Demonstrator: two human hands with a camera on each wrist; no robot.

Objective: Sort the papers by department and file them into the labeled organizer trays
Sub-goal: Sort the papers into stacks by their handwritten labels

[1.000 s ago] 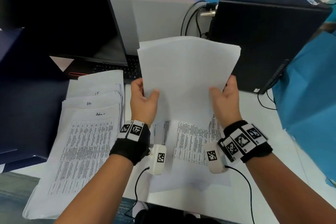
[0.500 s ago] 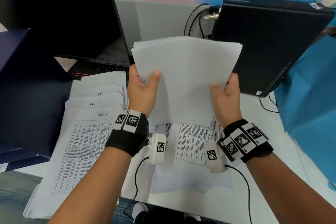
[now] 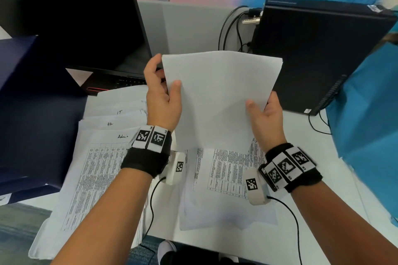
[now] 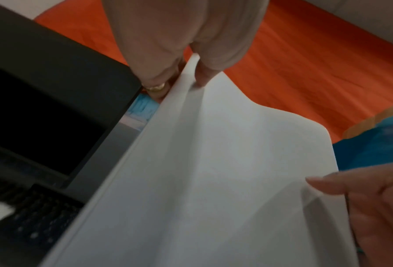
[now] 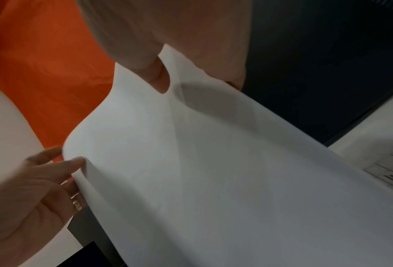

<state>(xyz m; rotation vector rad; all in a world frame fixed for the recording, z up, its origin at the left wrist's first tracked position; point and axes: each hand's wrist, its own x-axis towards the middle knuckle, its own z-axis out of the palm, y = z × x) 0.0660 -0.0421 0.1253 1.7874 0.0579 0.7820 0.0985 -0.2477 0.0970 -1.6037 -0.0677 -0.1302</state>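
I hold a stack of white papers [image 3: 219, 97] upright over the desk, blank backs toward me. My left hand [image 3: 163, 92] pinches its left edge, thumb in front and fingers behind. My right hand [image 3: 266, 112] pinches the lower right edge the same way. The left wrist view shows my left hand [image 4: 186, 59] on the papers [image 4: 213, 180]; the right wrist view shows my right hand [image 5: 163, 72] on the papers [image 5: 213, 180]. Three overlapping piles lie at left, marked IT [image 3: 119, 112], HR [image 3: 109, 123] and Admin [image 3: 122, 136]. Printed sheets [image 3: 226, 170] lie under my hands.
A dark open laptop [image 3: 75, 28] stands at the back left, with a dark blue box [image 3: 32, 114] in front of it. A black computer case [image 3: 312, 49] with cables [image 3: 232, 28] stands at the back right. Blue cloth [image 3: 366, 125] borders the desk on the right.
The fanned sheets have been drawn together into a narrower, squared stack. My left hand has slid up along the left edge. The right hand has stayed low on the right side.
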